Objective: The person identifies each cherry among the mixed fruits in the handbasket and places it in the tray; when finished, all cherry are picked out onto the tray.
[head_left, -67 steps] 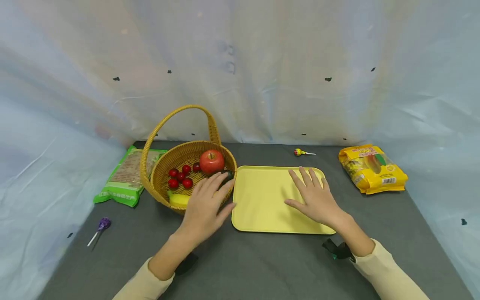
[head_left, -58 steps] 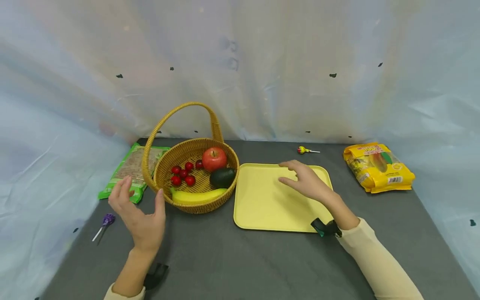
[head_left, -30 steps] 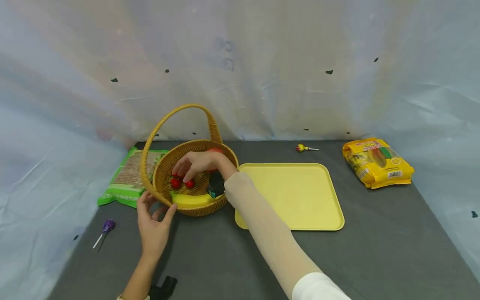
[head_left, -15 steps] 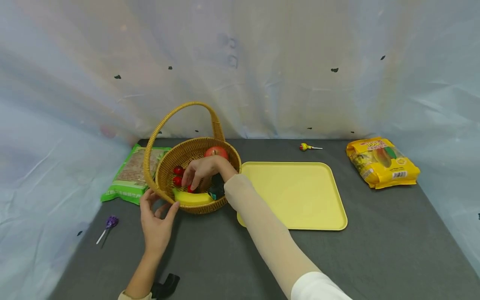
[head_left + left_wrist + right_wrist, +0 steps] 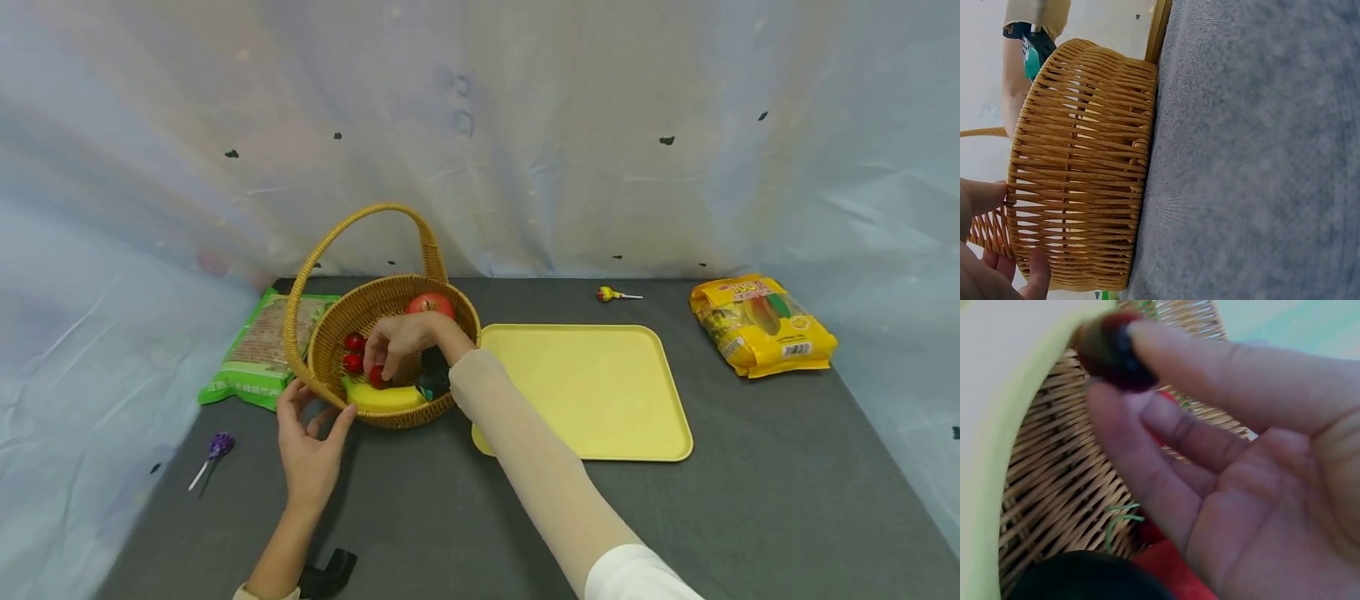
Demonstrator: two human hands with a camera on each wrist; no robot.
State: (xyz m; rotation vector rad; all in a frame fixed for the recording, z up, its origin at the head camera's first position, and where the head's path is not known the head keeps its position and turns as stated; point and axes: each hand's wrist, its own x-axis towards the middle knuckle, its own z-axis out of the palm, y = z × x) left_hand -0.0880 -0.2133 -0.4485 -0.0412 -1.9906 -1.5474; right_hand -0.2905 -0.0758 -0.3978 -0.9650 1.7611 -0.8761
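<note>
A woven basket [image 5: 397,422] with a tall handle holds fruit. My left hand [image 5: 309,454] grips its front left rim, and in the left wrist view the thumb [image 5: 984,196] lies over the rim with fingers against the outer wall. Inside the basket, my right hand [image 5: 408,336] pinches a dark red cherry [image 5: 1110,353] between thumb and fingertips, close above the banana [image 5: 384,400]. Other cherries [image 5: 353,362] lie left of that hand. A red apple [image 5: 431,305] sits at the back. The dark avocado [image 5: 1085,578] is largely hidden under the right wrist in the head view.
Right of the basket lies a yellow tray [image 5: 607,392], partly covered by the right sleeve. A green bag [image 5: 258,350] lies behind the basket on the left, a yellow bag [image 5: 765,327] far right. Two lollipops, purple [image 5: 220,445] and yellow [image 5: 606,293], rest on the table.
My left hand has moved from over the basket to its front left rim and grips it. The right hand has crossed from over the tray into the basket and now pinches a cherry.
</note>
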